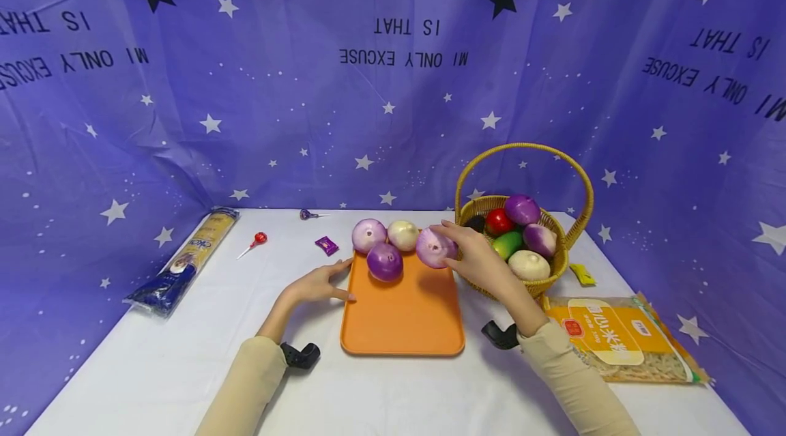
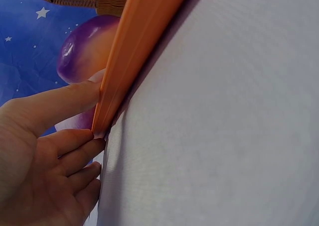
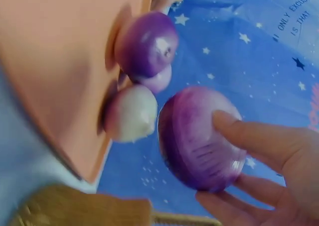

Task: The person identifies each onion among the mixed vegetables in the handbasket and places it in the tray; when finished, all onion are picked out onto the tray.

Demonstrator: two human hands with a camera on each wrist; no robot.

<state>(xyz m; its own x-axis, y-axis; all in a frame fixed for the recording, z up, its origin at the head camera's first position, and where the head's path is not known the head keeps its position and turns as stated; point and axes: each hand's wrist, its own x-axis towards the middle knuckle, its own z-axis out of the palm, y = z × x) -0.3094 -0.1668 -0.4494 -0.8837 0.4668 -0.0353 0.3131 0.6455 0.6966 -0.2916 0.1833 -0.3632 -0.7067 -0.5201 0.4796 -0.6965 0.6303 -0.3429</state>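
Beige sleeves [image 1: 242, 388] nearest; my right grip [image 1: 480, 255] pinches a pale purple onion [image 1: 433, 249].
Onion held over the far right corner of the orange tray [image 1: 402, 327], between white onion [image 1: 402, 235] and wicker basket [image 1: 559, 264]. My left grip [image 1: 314, 286], thumb and fingers spread, touches the tray's left rim.

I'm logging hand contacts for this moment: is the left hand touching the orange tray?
Touching. The left wrist view shows it: the left hand has its thumb tip against the rim of the orange tray, with no gap between them.
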